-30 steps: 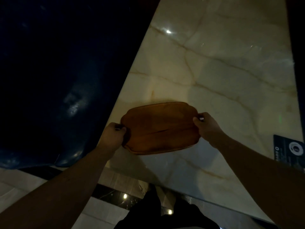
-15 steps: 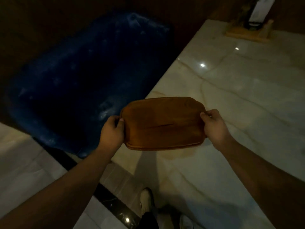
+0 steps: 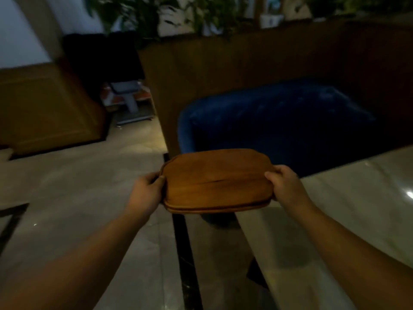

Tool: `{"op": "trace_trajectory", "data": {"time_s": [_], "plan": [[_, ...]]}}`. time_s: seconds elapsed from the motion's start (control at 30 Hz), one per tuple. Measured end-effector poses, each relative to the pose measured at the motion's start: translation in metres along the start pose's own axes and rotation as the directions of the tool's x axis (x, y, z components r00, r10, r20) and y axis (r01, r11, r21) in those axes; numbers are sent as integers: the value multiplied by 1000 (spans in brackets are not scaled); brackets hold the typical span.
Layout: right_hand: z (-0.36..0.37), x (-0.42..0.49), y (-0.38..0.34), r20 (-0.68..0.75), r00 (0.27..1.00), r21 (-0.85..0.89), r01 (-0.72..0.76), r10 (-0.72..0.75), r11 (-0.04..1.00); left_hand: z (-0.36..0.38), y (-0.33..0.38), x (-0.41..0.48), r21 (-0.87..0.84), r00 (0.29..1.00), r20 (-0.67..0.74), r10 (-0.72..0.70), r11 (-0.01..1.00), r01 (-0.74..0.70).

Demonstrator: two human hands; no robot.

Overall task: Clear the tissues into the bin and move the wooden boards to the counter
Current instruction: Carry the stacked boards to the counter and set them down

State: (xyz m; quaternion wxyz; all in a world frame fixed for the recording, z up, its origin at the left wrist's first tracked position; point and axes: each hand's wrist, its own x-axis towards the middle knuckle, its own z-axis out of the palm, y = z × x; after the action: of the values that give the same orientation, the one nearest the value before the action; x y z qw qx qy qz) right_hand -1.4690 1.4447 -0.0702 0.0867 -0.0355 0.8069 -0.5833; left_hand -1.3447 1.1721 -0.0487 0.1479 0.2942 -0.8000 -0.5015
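Observation:
I hold a stack of brown wooden boards, rounded at the corners, level in front of me in mid-air. My left hand grips the left edge and my right hand grips the right edge. A dark seam along the near side shows at least two boards lying on each other. The stack hangs over the floor, just off the left corner of the marble table. No tissues or bin are in sight.
A blue velvet armchair stands behind the boards against a wooden partition topped with plants. Pale tiled floor with a black strip stretches to the left. A small trolley or stand sits at the back beside a wooden cabinet.
The boards have come up off the marble table and swung left, off its edge. My view has lifted and turned left, so the room, armchair and floor have come into sight.

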Motion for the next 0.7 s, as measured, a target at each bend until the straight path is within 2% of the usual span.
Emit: {"op": "trace_trajectory", "data": {"time_s": [0.17,0.27,0.37,0.5,0.63,0.7], "plan": [[125,-37,-71,203,972,47,114,-121,992,-141,-40,-31,-48,973,-224,-48,998,38],[210,-77,-105,320,928,37,191,-193,981,-227,-73,-60,-83,936,-334,-108,993,85],[304,-131,-134,467,854,45,234,-228,971,-321,-111,-96,-102,870,-463,-167,986,135],[409,-196,-162,590,752,121,276,-293,953,-422,-153,-143,-123,765,-607,-215,977,176],[502,-258,-190,682,641,191,307,-351,932,-506,-190,-188,-184,619,-728,-294,954,236],[550,-290,-207,742,559,210,329,-369,921,-548,-208,-211,-207,525,-788,-321,942,265]]}}
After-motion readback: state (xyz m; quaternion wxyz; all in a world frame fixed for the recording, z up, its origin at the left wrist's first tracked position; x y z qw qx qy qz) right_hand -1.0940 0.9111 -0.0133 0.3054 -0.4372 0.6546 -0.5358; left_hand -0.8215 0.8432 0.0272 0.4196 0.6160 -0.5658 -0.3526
